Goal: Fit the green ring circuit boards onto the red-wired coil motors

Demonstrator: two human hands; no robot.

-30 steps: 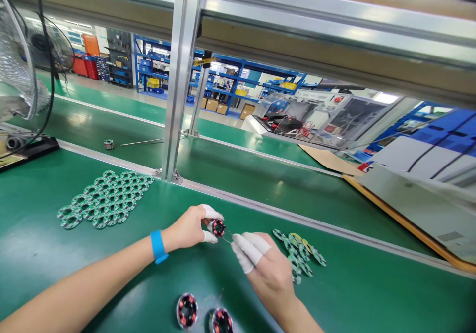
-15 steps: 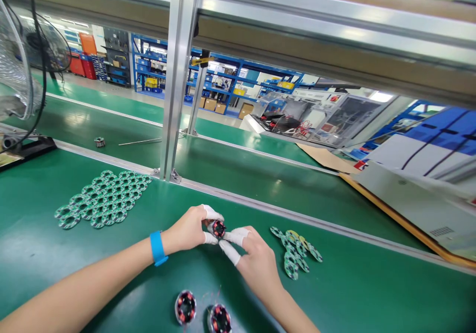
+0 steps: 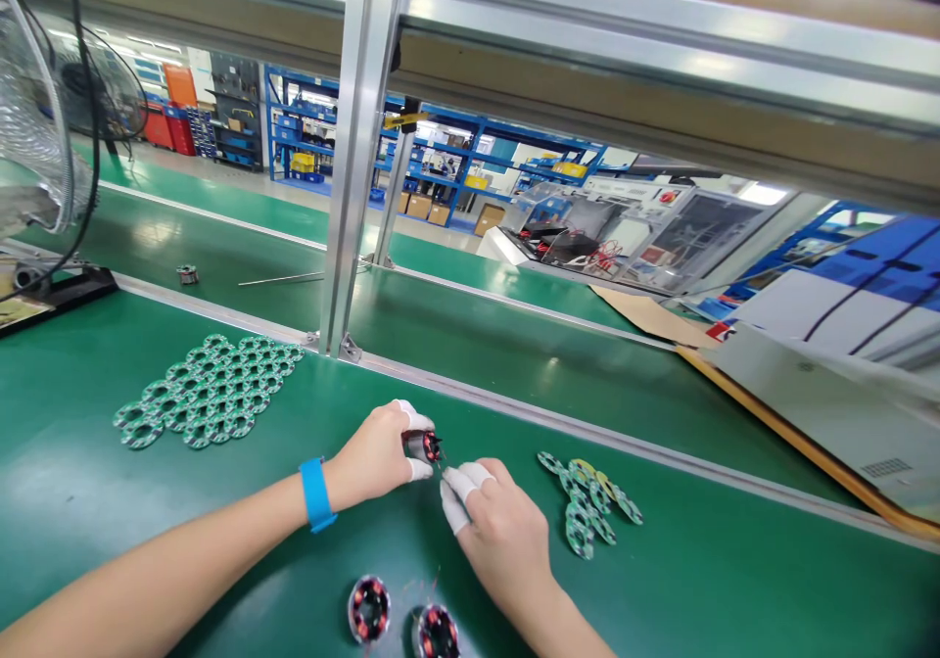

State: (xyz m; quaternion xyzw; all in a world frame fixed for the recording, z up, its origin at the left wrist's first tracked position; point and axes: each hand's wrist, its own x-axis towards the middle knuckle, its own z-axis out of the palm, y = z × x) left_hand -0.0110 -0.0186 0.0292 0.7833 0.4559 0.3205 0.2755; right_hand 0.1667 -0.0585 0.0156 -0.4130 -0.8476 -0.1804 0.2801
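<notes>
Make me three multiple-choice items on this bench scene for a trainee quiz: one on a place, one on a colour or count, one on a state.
1. Where does the large sheet of green ring boards lie?
A. Left of the hands
B. Right of the hands
C. On the far belt

2. What colour is the wristband on the left arm?
A. Red
B. Blue
C. Yellow

3. How is the small wound coil held?
A. Lying loose on the mat
B. Pinched in the left hand, above the mat
C. Stacked on the two coils nearest the camera

Answers: 1 A, the sheet lies on the green mat to the left. 2 B, the band is bright blue. 3 B, capped left fingertips pinch it; the right hand meets it from the right.
</notes>
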